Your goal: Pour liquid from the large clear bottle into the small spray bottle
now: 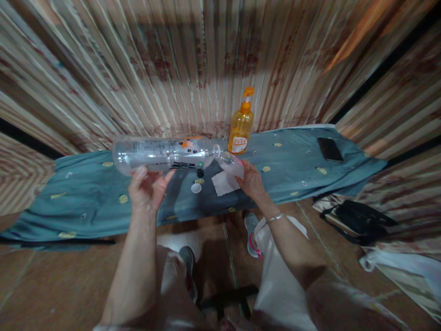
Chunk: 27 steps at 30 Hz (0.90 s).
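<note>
Your left hand [147,189] holds one big clear bottle [151,154], left of the middle; its black and orange print [186,145] is too blurry to read. Your right hand [252,180] grips one small clear bottle [228,161], mouth to mouth with it. One orange pump bottle [243,123], upper middle, has a blurry label [239,144] too. One black cap [200,173] and one white cap [196,188] lie below.

Far side: pleated beige curtain [158,55] with reddish print, spanning left to right. Black pole [375,59] slants at right. Narrow table under teal cloth [93,197], yellow motifs. Near: brown tile floor [62,280], pale joints. Light dim.
</note>
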Each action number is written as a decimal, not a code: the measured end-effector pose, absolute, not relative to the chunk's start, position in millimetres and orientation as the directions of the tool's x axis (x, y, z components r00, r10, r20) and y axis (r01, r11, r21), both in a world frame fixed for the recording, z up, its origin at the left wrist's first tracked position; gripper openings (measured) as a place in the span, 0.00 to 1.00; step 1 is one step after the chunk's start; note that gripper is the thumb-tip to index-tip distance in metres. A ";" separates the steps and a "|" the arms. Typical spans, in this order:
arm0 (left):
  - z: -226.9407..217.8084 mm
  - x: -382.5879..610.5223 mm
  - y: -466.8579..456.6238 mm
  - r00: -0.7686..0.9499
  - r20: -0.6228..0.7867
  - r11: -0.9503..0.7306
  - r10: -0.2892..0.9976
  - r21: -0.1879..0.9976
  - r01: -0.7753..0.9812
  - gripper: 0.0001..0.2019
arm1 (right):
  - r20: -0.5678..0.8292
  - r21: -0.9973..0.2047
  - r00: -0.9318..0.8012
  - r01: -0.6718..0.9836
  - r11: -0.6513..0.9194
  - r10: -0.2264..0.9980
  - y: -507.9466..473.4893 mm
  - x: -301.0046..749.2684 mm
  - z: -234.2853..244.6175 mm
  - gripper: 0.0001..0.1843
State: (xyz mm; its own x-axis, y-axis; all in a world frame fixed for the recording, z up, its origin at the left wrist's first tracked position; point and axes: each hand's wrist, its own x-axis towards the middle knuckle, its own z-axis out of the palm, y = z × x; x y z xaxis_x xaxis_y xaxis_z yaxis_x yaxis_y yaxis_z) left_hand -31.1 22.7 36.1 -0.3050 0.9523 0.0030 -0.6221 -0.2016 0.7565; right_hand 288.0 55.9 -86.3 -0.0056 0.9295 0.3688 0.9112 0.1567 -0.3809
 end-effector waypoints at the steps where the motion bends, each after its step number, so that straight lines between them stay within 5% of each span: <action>1: 35.7 -31.7 22.8 -0.305 0.000 -0.199 0.952 0.758 -0.621 0.11 | 0.371 -0.383 -0.004 0.910 0.158 0.928 56.0 288.2 -86.6 0.36; 27: 32.3 -34.8 25.2 -0.311 0.003 -0.205 0.951 0.758 -0.619 0.06 | 0.367 -0.378 -0.002 0.913 0.151 0.930 55.2 287.7 -83.8 0.37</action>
State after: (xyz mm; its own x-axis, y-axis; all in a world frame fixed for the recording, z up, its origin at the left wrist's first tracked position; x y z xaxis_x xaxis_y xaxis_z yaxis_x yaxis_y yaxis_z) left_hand -34.8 25.2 32.3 -0.3107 0.9505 0.0029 -0.6193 -0.2047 0.7580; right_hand 287.7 55.2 -83.8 -0.0021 0.9303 0.3667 0.9135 0.1510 -0.3778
